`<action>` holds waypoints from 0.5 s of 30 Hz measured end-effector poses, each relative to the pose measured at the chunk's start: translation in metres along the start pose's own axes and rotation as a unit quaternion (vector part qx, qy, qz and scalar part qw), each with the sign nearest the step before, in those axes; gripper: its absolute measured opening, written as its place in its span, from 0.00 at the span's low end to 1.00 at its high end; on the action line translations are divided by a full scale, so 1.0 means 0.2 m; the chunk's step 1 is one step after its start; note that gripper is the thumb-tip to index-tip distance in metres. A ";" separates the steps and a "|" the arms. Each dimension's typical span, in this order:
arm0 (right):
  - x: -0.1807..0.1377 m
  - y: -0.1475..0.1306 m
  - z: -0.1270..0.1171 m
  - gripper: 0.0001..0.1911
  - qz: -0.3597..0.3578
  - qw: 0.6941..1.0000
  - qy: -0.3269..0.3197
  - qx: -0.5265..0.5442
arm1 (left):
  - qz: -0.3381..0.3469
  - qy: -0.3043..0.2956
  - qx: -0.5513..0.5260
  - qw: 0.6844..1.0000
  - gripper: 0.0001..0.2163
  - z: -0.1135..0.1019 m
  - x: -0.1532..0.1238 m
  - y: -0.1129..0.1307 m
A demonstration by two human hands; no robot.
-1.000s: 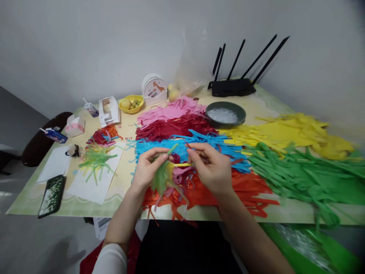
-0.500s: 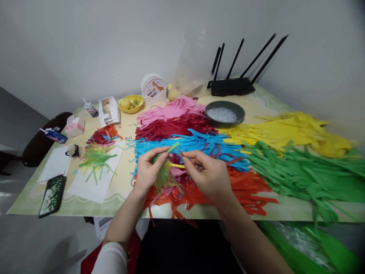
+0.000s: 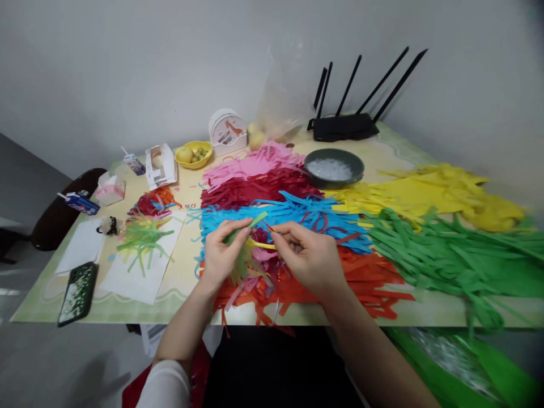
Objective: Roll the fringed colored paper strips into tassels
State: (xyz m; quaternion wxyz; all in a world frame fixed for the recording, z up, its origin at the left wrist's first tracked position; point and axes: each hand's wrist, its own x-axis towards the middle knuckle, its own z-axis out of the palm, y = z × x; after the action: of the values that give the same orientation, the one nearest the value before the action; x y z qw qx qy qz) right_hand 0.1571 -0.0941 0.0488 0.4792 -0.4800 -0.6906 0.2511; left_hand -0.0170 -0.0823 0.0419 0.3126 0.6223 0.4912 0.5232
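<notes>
My left hand (image 3: 223,254) is closed round a bunch of paper strips (image 3: 244,262), mostly green with pink and red ones hanging below. My right hand (image 3: 310,258) pinches one end of a yellow strip (image 3: 262,245) that reaches across to the bunch. Both hands hover over the orange strips (image 3: 369,277) at the table's near edge. Behind them lie blue strips (image 3: 306,212), dark red strips (image 3: 255,190) and pink strips (image 3: 259,161).
Green strips (image 3: 450,255) and yellow strips (image 3: 446,192) cover the right side. A dark bowl (image 3: 335,167) with white bits and a black router (image 3: 344,124) stand at the back. On the left are a phone (image 3: 77,292), white sheets (image 3: 136,272), small cartons and a yellow fruit bowl (image 3: 194,154).
My right hand has moved a little left, closer to the left hand, shortening the visible yellow strip between them. The left hand keeps its bunch.
</notes>
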 end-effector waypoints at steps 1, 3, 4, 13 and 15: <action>0.00 0.00 0.00 0.09 0.005 1.000 -0.004 0.002 | 0.016 -0.001 0.017 1.000 0.08 0.00 0.00 0.00; 0.00 0.00 0.00 0.09 0.019 1.000 -0.015 0.013 | 0.059 -0.011 0.056 0.997 0.08 0.00 -0.01 0.00; 0.00 0.00 0.01 0.09 0.030 0.999 -0.023 0.024 | 0.085 -0.015 0.081 0.993 0.08 0.01 -0.01 0.00; 0.05 0.12 0.01 0.23 0.178 0.925 -0.151 0.301 | 0.209 -0.122 0.255 0.936 0.09 0.00 -0.04 0.01; 0.05 0.13 0.00 0.19 0.179 0.924 -0.180 0.286 | 0.216 -0.152 0.289 0.920 0.09 -0.01 -0.08 0.02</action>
State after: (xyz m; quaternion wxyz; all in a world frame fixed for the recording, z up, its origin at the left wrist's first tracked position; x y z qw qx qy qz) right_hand 0.1660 -0.0736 0.0326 0.4108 -0.3848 -0.5665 0.6018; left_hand -0.0176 -0.0987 0.0405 0.0694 0.8486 0.4213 0.3123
